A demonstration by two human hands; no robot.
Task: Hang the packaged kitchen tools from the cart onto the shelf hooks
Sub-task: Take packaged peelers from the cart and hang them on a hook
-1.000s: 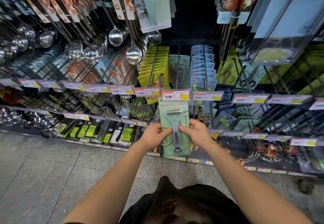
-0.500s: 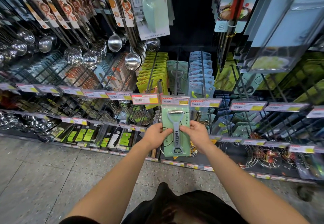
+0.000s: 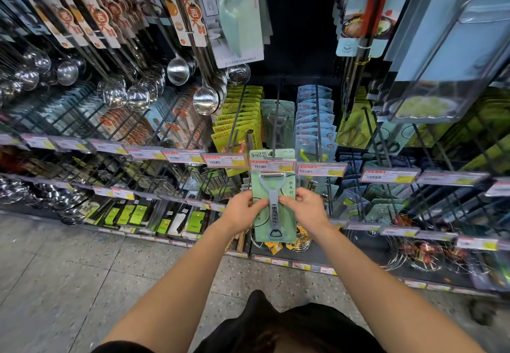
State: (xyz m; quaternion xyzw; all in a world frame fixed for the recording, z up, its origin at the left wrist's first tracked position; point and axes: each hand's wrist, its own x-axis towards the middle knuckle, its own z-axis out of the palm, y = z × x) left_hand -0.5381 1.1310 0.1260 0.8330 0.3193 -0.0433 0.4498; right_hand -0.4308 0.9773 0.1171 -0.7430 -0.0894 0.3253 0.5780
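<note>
Shelf (image 3: 276, 256): a wall of long wire pegs in rows, crowded with carded utensils, with a strip of price tags (image 3: 273, 165) running across at mid-height.

Upper left stock: steel ladles (image 3: 205, 98) hanging in dense bunches, clear of my work.

Target peg (image 3: 276, 120): a dark hook running back toward one matching peeler card (image 3: 277, 123) hung deep on it, between yellow-green packets (image 3: 240, 120) on one side and blue cards (image 3: 314, 120) on the other.

Item in hand: one packaged peeler (image 3: 273, 206), pale green card, upright, its top edge poking up just behind the price tag at the peg's tip. I cannot tell whether the hang hole is on the hook yet; the tag hides it.

Left hand (image 3: 242, 212): pinching the card's left edge, thumb on the face.

Right hand (image 3: 306, 209): pinching the right edge likewise.

Cart: not in view.

Risks, as I judge them: the hidden hole could miss the peg tip, so the card drops once I let go; pushing blind could bend the card against the tag holder or knock the tag askew; a tilt could snag the neighbouring packets.
</note>
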